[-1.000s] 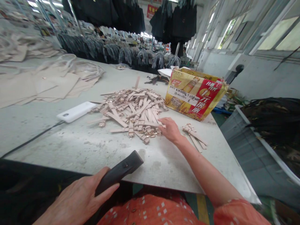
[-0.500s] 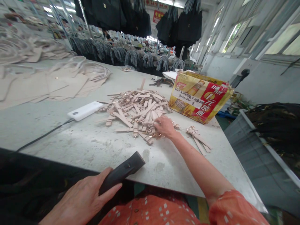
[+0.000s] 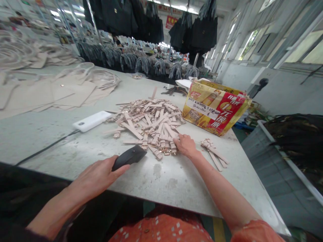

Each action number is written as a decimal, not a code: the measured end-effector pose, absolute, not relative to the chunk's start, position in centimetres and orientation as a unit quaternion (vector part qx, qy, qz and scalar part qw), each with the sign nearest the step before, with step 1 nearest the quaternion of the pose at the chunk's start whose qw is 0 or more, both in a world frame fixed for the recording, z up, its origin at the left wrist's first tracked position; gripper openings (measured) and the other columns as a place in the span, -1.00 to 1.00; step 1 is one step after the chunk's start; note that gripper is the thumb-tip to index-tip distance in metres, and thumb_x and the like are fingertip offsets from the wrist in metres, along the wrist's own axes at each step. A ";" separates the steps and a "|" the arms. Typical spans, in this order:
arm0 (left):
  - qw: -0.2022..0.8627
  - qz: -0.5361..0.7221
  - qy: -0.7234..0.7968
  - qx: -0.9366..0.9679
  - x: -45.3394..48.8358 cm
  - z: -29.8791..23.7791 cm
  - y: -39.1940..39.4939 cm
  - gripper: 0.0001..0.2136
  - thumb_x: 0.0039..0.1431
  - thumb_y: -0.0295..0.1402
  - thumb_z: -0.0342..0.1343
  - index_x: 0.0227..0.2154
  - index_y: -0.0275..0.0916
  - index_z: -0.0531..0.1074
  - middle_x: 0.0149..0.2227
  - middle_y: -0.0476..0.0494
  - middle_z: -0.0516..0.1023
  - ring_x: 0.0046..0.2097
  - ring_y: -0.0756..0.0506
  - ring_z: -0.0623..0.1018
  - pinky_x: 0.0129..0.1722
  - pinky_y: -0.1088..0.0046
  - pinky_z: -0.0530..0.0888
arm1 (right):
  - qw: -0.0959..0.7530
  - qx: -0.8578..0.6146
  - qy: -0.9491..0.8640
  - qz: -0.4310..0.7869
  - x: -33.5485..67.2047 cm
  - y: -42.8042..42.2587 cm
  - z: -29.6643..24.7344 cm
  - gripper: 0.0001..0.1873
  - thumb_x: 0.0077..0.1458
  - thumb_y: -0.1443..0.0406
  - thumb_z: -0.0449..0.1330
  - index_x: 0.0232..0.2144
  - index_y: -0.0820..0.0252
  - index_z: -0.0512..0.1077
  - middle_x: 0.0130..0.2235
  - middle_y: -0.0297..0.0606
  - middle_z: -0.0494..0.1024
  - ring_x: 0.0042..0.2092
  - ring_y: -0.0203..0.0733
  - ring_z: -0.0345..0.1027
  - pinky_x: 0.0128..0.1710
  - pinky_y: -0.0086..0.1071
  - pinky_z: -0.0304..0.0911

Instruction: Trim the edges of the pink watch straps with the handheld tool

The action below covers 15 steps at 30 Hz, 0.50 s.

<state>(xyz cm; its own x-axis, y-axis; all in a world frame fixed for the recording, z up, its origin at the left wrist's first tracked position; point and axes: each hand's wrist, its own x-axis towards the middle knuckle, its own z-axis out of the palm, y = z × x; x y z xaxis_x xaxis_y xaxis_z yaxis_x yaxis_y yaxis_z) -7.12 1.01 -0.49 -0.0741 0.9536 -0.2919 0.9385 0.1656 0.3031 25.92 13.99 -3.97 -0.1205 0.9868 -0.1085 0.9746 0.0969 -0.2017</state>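
Note:
My left hand (image 3: 99, 173) is wrapped round a black flat-ended piece (image 3: 131, 157), perhaps leather, held over the table's front part. Its far end comes close to the front of a heap of beige buckle straps (image 3: 148, 117). At the heap's right front corner, my right hand (image 3: 186, 145) has its fingers curled against several straps whose metal buckles (image 3: 167, 153) lie side by side. The fingertips are partly hidden. To the right of this hand lies a separate small bunch of buckle straps (image 3: 214, 153).
A yellow and red carton (image 3: 214, 107) with a handwritten label stands behind the right hand. Left of the heap lies a white device (image 3: 92, 121) with a black cable. Beige panels (image 3: 73, 90) cover the far left. A grey bin (image 3: 272, 174) stands beside the table (image 3: 174, 188).
My left hand has moved up and forward with the black piece, nearer the heap. My right hand has shifted right and slightly down, and straps now show lined up beside it.

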 end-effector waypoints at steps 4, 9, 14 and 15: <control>0.230 0.003 0.721 0.653 -6.6 -0.1 4.1 -0.46 0.24 0.23 -0.07 -0.18 -0.12 0.55 -0.41 -0.21 0.72 -0.42 -0.32 0.71 -0.36 0.23 0.50 | 0.008 -0.661 -0.742 0.110 24.8 11.0 -3.1 -0.44 0.66 0.05 0.04 0.30 0.35 0.59 0.32 0.25 0.64 0.37 0.23 0.49 0.29 -0.09 0.41; 0.218 0.012 0.709 0.671 -4.7 0.1 6.5 -0.48 0.23 0.20 0.01 -0.18 -0.15 0.60 -0.46 -0.18 0.70 -0.40 -0.33 0.71 -0.37 0.24 0.48 | -0.003 -0.665 -0.738 0.113 23.3 8.6 -2.3 -0.46 0.66 0.07 0.08 0.31 0.37 0.57 0.27 0.27 0.68 0.27 0.20 0.62 0.18 -0.14 0.45; 0.186 0.057 0.698 0.689 -3.7 0.4 7.6 -0.55 0.21 0.15 0.12 -0.24 -0.13 0.65 -0.35 -0.25 0.77 -0.21 -0.37 0.78 -0.22 0.25 0.55 | 0.045 -0.646 -0.743 0.172 22.5 7.2 -2.8 -0.53 0.59 0.05 0.21 0.19 0.34 0.62 0.14 0.25 0.75 0.14 0.20 0.70 0.06 -0.17 0.44; 0.181 0.069 0.698 0.690 -3.6 0.5 7.8 -0.57 0.20 0.13 0.14 -0.25 -0.12 0.66 -0.33 -0.25 0.78 -0.17 -0.37 0.79 -0.19 0.25 0.57 | 0.068 -0.641 -0.742 0.186 22.3 6.9 -3.1 -0.58 0.56 0.07 0.25 0.14 0.31 0.63 0.11 0.22 0.76 0.11 0.19 0.70 0.03 -0.18 0.43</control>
<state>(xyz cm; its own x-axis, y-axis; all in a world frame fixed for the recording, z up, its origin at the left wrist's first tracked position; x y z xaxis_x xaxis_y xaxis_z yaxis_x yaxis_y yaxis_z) -3.64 7.81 0.49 0.0175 0.9873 -0.1581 0.9375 0.0387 0.3459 22.35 6.86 -3.10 -0.1695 0.9760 -0.1364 0.9252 0.1100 -0.3633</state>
